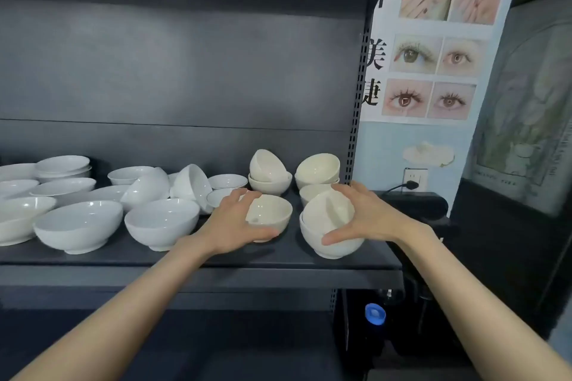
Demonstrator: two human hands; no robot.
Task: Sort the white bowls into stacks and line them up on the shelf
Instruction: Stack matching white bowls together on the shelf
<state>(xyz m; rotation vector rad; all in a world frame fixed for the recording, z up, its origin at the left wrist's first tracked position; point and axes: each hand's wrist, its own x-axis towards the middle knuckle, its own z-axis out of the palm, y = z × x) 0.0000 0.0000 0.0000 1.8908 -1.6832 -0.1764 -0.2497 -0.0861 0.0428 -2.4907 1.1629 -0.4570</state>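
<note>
Head view: dark metal shelf (216, 257) carries everything. Wide glossy white ceramic bowls (79, 223) sit loose, mostly unstacked, toward its left end. Near the front right corner, right hand (368, 213) clasps a tilted small cream bowl (328, 210) nested in another, likely seating it flat. Left hand (232, 226) curls round a single upright cream bowl (272, 213) just beside, probably next onto that stack.

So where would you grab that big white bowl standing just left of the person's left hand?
Probably by its near rim, coming from the front: the big white bowl stands upright and open, its front side faces the shelf edge, while tipped bowls crowd behind it and the left hand sits close on its right.
</note>
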